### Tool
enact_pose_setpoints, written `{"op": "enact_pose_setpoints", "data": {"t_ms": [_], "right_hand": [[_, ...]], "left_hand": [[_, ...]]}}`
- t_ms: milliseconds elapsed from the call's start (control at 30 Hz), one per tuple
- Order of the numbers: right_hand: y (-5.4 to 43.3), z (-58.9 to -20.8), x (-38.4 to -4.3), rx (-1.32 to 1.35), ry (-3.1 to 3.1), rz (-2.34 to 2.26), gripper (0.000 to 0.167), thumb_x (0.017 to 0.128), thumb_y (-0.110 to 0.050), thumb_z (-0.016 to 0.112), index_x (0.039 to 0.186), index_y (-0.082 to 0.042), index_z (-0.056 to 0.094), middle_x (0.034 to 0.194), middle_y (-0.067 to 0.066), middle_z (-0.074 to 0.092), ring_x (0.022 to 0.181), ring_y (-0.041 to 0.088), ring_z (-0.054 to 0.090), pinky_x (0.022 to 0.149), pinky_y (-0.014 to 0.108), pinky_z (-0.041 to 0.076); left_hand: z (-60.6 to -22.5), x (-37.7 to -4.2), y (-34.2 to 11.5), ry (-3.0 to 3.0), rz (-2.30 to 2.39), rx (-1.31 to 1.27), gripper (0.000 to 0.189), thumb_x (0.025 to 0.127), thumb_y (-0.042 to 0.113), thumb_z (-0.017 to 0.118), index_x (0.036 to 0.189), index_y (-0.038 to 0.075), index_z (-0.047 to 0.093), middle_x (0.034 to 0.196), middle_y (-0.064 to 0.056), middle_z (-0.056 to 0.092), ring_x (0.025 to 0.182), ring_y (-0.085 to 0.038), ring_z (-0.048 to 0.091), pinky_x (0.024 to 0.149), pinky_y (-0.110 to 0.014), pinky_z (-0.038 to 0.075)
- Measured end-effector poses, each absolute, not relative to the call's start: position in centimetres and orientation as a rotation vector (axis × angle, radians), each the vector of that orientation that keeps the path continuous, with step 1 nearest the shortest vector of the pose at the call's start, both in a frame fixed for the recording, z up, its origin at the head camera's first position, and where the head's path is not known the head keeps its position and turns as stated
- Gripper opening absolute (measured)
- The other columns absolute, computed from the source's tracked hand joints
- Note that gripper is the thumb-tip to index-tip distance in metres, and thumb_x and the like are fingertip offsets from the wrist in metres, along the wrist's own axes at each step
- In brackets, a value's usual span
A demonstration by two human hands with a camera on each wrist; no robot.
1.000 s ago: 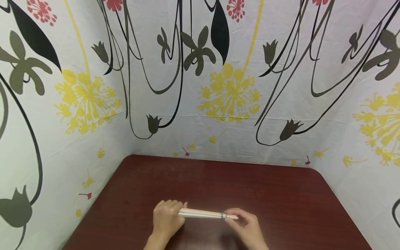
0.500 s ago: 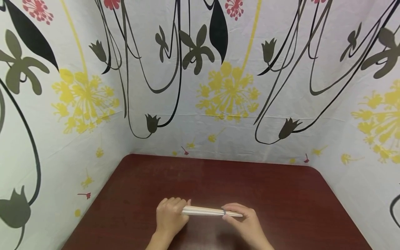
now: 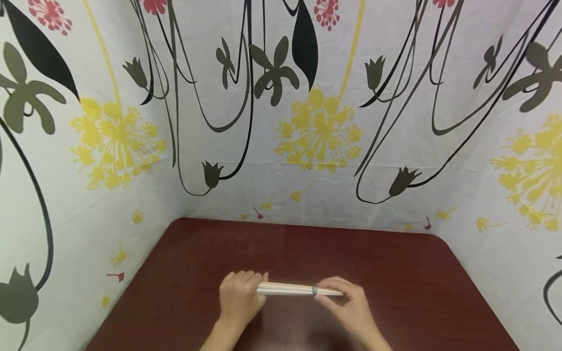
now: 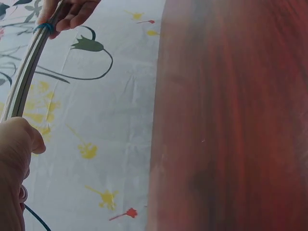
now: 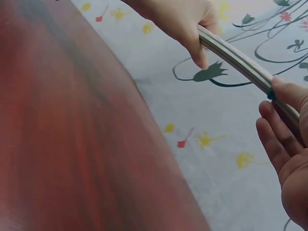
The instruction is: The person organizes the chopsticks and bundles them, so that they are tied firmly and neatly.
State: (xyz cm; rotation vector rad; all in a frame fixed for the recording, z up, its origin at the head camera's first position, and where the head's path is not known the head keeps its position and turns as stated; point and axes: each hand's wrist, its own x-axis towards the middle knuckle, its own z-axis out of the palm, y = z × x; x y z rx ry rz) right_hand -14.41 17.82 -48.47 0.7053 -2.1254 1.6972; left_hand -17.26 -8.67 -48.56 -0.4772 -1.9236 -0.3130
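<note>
A bundle of pale wooden chopsticks (image 3: 285,289) is held nearly level above the table, its thinner end to the right. My left hand (image 3: 241,295) wraps its fingers round the thicker end, which it hides. A blue-green elastic band (image 3: 314,290) is looped round the bundle close to the thin tips. At that band my right hand (image 3: 349,302) pinches between thumb and fingers. In the left wrist view the band (image 4: 43,26) circles the sticks just below the right fingers. The right wrist view has the right thumb (image 5: 288,91) against the band.
Below the hands lies a dark red-brown wooden table (image 3: 307,253) with rounded far corners. A white cloth (image 3: 263,146) printed with yellow, grey, black and red flowers hangs round its back and sides.
Both hands and the chopsticks have risen slightly in the head view and shifted a little to the right. The right fingers have closed in on the band. The head view has shifted slightly.
</note>
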Motion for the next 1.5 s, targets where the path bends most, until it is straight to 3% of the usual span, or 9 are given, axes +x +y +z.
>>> {"op": "enact_pose_setpoints", "data": {"t_ms": [133,367,733,1000,1300,1500], "right_hand": [[18.2,-47.3,-15.4,0.825,-2.072,1.616,0.025,0.079,0.005,0.081,0.098,-0.009,0.076,0.096,0.005,0.074,0.088,0.012,0.071,0.072,0.027,0.058],[18.2,-45.8,-16.3,1.011,-1.986,1.387,0.034,0.074,0.009,0.083,0.103,-0.007,0.077,0.097,0.006,0.075,0.091,0.015,0.072,0.080,0.020,0.055],[17.9,-45.3,-16.6,1.043,-1.904,1.237,0.044,0.063,0.009,0.088,0.103,-0.005,0.078,0.094,0.009,0.076,0.088,0.017,0.074,0.081,0.019,0.055],[17.9,-45.1,-16.1,1.001,-1.980,1.127,0.041,0.068,-0.003,0.089,0.107,-0.009,0.079,0.095,0.004,0.077,0.086,0.015,0.075,0.081,0.019,0.054],[18.2,-46.0,-15.4,0.956,-2.049,1.180,0.040,0.069,0.001,0.088,0.105,-0.011,0.076,0.095,-0.002,0.076,0.086,0.012,0.073,0.082,0.016,0.052],[18.2,-46.4,-15.5,1.039,-1.950,1.209,0.041,0.066,0.010,0.085,0.101,-0.009,0.075,0.093,0.003,0.074,0.083,0.015,0.072,0.081,0.016,0.053]], "left_hand": [[-47.4,-17.7,-8.8,-1.919,-0.290,-0.463,0.044,0.092,0.022,0.049,0.048,0.017,0.049,0.045,0.007,0.047,0.038,-0.010,0.032,0.042,-0.023,0.022],[-46.3,-17.8,-8.3,-1.895,-0.270,-0.442,0.047,0.096,0.023,0.047,0.049,0.016,0.048,0.045,0.006,0.048,0.037,-0.012,0.036,0.042,-0.024,0.025],[-45.5,-17.7,-7.7,-1.877,-0.254,-0.438,0.046,0.096,0.023,0.048,0.050,0.016,0.049,0.045,0.006,0.047,0.038,-0.014,0.037,0.042,-0.026,0.027],[-45.7,-17.7,-7.6,-1.883,-0.242,-0.460,0.046,0.097,0.023,0.048,0.051,0.016,0.051,0.048,0.005,0.051,0.039,-0.015,0.041,0.043,-0.027,0.029],[-46.4,-17.5,-7.8,-1.903,-0.265,-0.466,0.045,0.095,0.024,0.049,0.051,0.016,0.050,0.047,0.006,0.050,0.039,-0.015,0.040,0.043,-0.027,0.028],[-46.8,-17.3,-8.0,-1.909,-0.273,-0.468,0.047,0.096,0.024,0.047,0.050,0.017,0.046,0.045,0.006,0.047,0.038,-0.013,0.036,0.042,-0.025,0.025]]}}
